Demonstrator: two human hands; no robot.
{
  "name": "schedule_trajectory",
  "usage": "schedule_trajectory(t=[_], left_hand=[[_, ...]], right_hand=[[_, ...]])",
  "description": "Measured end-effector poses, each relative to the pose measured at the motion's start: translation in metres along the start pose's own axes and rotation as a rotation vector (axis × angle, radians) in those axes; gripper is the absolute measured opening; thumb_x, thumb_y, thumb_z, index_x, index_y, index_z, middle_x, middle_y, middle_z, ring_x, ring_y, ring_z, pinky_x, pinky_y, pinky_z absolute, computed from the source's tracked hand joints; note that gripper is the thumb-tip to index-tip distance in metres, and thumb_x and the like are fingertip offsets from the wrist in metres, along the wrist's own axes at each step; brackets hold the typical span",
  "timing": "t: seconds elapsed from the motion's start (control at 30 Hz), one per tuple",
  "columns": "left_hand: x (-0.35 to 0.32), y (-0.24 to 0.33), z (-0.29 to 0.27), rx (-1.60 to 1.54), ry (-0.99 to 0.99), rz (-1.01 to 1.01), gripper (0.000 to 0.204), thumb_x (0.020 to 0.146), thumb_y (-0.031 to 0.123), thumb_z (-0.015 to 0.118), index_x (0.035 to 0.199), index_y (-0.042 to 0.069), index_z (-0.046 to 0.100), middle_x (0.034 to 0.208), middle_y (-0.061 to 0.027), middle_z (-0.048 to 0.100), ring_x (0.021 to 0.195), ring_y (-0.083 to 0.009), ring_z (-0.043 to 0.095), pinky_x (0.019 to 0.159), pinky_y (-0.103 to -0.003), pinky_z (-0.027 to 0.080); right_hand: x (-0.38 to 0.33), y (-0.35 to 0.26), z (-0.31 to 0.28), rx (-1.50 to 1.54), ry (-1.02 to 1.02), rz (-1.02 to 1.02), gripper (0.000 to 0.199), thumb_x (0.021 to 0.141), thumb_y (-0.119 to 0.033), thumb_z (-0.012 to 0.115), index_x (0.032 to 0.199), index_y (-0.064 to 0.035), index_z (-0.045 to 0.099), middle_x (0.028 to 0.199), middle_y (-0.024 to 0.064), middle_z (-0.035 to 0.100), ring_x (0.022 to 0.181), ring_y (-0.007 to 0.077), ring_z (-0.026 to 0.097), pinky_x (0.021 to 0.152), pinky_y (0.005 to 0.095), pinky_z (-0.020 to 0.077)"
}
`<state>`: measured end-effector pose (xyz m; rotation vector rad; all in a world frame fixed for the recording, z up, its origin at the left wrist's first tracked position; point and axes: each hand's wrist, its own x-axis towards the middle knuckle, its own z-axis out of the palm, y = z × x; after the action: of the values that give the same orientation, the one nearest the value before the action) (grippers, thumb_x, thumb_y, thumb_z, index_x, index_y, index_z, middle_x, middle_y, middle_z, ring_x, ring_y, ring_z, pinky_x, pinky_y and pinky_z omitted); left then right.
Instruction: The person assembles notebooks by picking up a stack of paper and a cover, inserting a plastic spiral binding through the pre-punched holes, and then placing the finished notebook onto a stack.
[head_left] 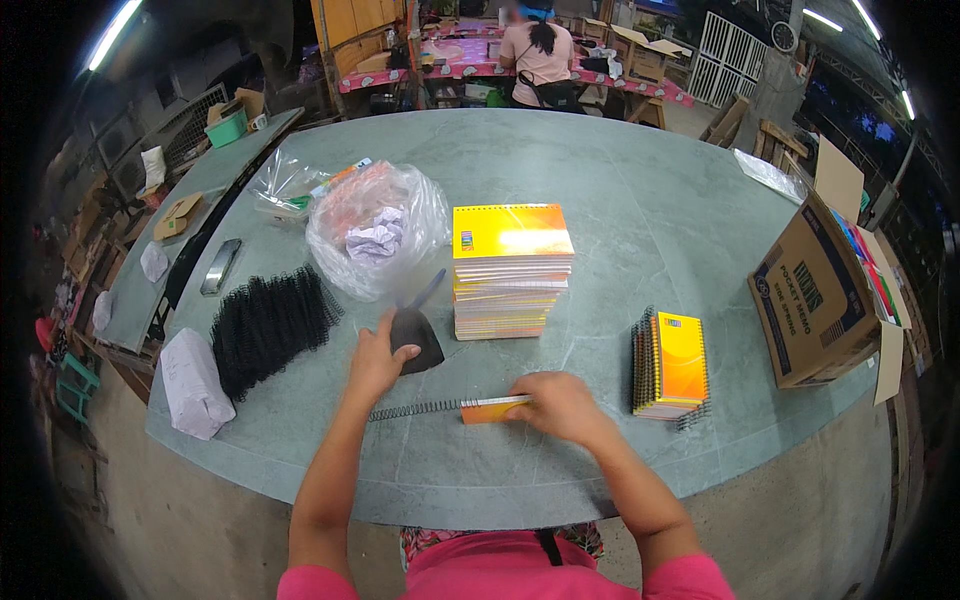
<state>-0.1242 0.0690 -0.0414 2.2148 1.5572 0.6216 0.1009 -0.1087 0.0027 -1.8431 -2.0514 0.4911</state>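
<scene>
My right hand (pixel 558 402) grips a small orange memo notebook (pixel 484 411) on its edge near the front of the table. A dark wire coil (pixel 425 408) extends leftward from the notebook's top edge. My left hand (pixel 376 362) is at a dark, flat, rounded piece (pixel 418 343), its thumb over the piece and some fingers hidden. Just beyond lies a slim blue handle-like thing (pixel 430 288), partly blurred. A tall stack of yellow-orange notebooks (pixel 512 275) stands ahead of my hands. To the right is a shorter stack of coil-bound notebooks (pixel 680 362).
Left on the green-grey table (pixel 610 465) lie a heap of black coils (pixel 270 330), a crumpled white bundle (pixel 195 385), a metal stapler-like object (pixel 221 267) and a clear plastic bag (pixel 420 215) with paper. An open cardboard box (pixel 815 300) stands right. A person (pixel 540 60) sits beyond.
</scene>
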Motion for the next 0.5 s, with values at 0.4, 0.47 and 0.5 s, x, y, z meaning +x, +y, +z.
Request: schedule_trajectory(t=[0.4, 0.47, 0.5], left_hand=[[-0.073, 0.066, -0.043, 0.043, -0.028, 0.536, 0.047, 0.077, 0.004, 0.060, 0.123, 0.008, 0.052, 0.105, -0.0144, 0.055, 0.090, -0.0295, 0.057, 0.075, -0.034, 0.048], [-0.083, 0.074, -0.045, -0.066, -0.133, 0.459, 0.043, 0.076, 0.002, 0.062, 0.118, 0.008, 0.056, 0.103, -0.0130, 0.056, 0.092, -0.0279, 0.057, 0.079, -0.034, 0.047], [-0.083, 0.077, -0.048, -0.117, -0.187, 0.421, 0.041, 0.076, 0.001, 0.062, 0.116, 0.008, 0.058, 0.102, -0.0123, 0.056, 0.093, -0.0272, 0.058, 0.081, -0.034, 0.046]], right_hand=[[0.000, 0.041, 0.039, 1.105, 0.339, 0.222, 0.018, 0.079, -0.005, 0.068, 0.097, -0.0004, 0.067, 0.090, 0.0044, 0.067, 0.080, 0.0095, 0.059, 0.074, 0.0241, 0.0482], [-0.007, 0.046, 0.041, 1.063, 0.342, 0.264, 0.019, 0.079, -0.005, 0.068, 0.097, -0.0006, 0.067, 0.090, 0.0043, 0.067, 0.080, 0.0089, 0.059, 0.073, 0.0235, 0.0479], [-0.009, 0.047, 0.042, 1.044, 0.346, 0.285, 0.019, 0.079, -0.005, 0.069, 0.097, -0.0007, 0.067, 0.090, 0.0043, 0.067, 0.080, 0.0087, 0.059, 0.073, 0.0232, 0.0478]])
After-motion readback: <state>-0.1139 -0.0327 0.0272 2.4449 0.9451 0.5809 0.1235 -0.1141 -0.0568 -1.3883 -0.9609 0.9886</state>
